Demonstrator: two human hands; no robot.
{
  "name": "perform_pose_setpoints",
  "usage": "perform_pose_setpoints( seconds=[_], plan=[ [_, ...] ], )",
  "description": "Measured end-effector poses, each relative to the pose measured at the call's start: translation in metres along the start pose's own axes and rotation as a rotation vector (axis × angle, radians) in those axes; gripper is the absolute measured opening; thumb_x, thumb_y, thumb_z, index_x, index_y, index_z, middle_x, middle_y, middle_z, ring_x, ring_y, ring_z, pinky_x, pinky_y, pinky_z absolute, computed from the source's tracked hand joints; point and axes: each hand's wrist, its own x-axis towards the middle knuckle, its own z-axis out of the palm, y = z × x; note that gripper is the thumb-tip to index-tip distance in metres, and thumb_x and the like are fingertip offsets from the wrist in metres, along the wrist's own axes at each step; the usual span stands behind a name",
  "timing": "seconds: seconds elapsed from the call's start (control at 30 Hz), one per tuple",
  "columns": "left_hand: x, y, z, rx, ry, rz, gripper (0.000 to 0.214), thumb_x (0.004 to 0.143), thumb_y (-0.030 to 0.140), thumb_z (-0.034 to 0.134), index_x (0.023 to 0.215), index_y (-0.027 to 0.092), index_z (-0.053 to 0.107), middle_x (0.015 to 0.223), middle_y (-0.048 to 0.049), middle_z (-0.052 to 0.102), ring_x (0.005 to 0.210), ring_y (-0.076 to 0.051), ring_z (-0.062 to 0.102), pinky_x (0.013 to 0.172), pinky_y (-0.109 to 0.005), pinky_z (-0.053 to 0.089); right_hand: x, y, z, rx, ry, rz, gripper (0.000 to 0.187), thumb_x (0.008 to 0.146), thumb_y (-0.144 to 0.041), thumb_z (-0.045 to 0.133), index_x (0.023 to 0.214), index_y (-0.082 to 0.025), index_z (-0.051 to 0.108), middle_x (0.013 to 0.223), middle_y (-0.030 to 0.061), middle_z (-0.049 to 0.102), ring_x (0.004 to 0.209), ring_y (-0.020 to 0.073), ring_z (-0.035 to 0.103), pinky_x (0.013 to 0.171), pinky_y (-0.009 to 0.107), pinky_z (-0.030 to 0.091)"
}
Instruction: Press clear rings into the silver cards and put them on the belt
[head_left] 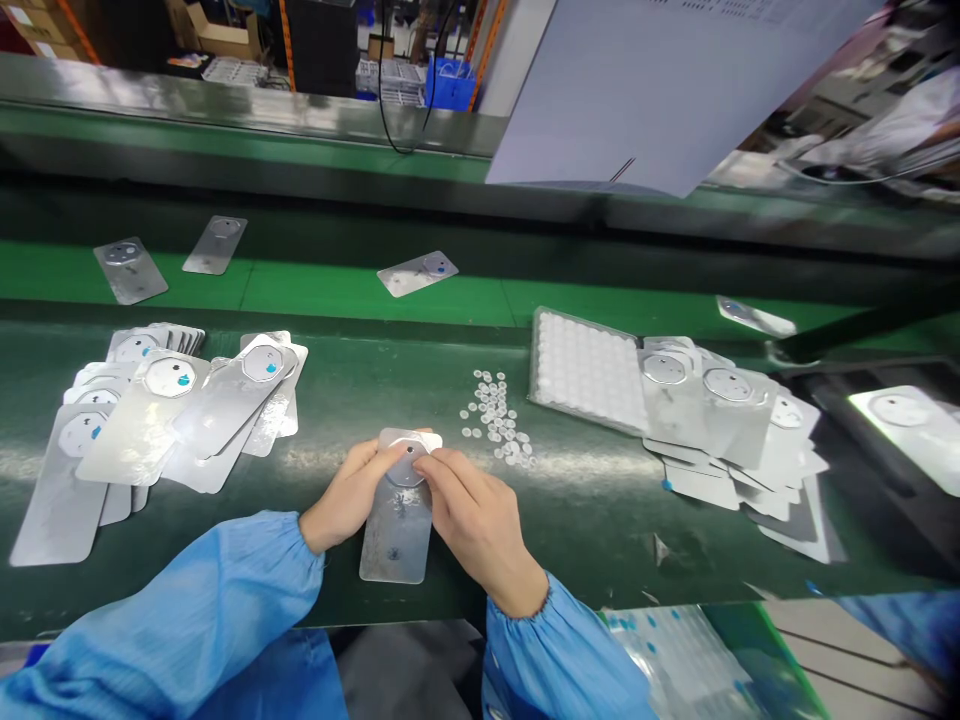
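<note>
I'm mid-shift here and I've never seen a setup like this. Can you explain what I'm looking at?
There is no machine working here: these are a person's bare hands, with blue sleeves at the wrists. The single picture comes from a camera on that person's head, looking forward and down.

The left hand holds a silvery plate with a round feature near its top. The right hand has its fingertips on that feature; whether they pinch something small is hidden.

On the dark green bench, similar plates are piled at left and right. Between the piles are scattered small clear discs and a tray of white pieces.
</note>
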Motion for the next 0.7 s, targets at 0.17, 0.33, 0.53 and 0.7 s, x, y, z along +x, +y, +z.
perform_pose_setpoints(
  seconds=[0.17, 0.33, 0.53, 0.7],
  plan=[
    [0.001, -0.003, 0.000, -0.157, 0.054, -0.071, 0.045, 0.081, 0.047, 0.077, 0.113, 0.016, 0.079, 0.102, -0.0094, 0.081, 0.101, -0.031, 0.075, 0.092, -0.037, 0.056, -0.002, -0.002, 0.006, 0.390, 0.221, 0.200, 0.019, 0.100, -0.015, 0.055, 0.092, -0.023, 0.071, 0.089, 0.0069, 0.072, 0.082, 0.0198, 0.068, 0.072, 0.032, 0.054],
    [0.000, -0.001, 0.002, -0.258, 0.040, -0.172, 0.057, 0.076, 0.051, 0.082, 0.121, 0.017, 0.075, 0.101, -0.0119, 0.080, 0.082, -0.032, 0.078, 0.069, -0.037, 0.060, -0.069, 0.028, -0.046, 0.569, 0.575, 0.895, 0.024, 0.088, -0.046, 0.071, 0.092, -0.023, 0.067, 0.081, 0.0027, 0.064, 0.059, 0.0158, 0.055, 0.054, 0.031, 0.047],
    [0.000, 0.002, 0.004, -0.200, 0.119, -0.206, 0.052, 0.073, 0.049, 0.084, 0.110, 0.014, 0.078, 0.104, -0.0149, 0.080, 0.087, -0.035, 0.078, 0.070, -0.037, 0.062, -0.211, 0.105, -0.165, -0.448, 0.217, 1.370, 0.022, 0.076, -0.049, 0.066, 0.075, -0.031, 0.078, 0.061, 0.0163, 0.065, 0.054, 0.0346, 0.061, 0.051, 0.049, 0.040],
    [0.001, 0.006, 0.004, -0.132, 0.156, -0.230, 0.053, 0.073, 0.051, 0.084, 0.109, 0.012, 0.078, 0.112, -0.0167, 0.079, 0.098, -0.037, 0.077, 0.077, -0.039, 0.063, -0.152, 0.092, -0.119, -0.424, 0.223, 0.810, 0.042, 0.092, -0.047, 0.054, 0.106, -0.018, 0.079, 0.105, 0.0202, 0.076, 0.092, 0.0378, 0.071, 0.079, 0.052, 0.054]
  ],
)
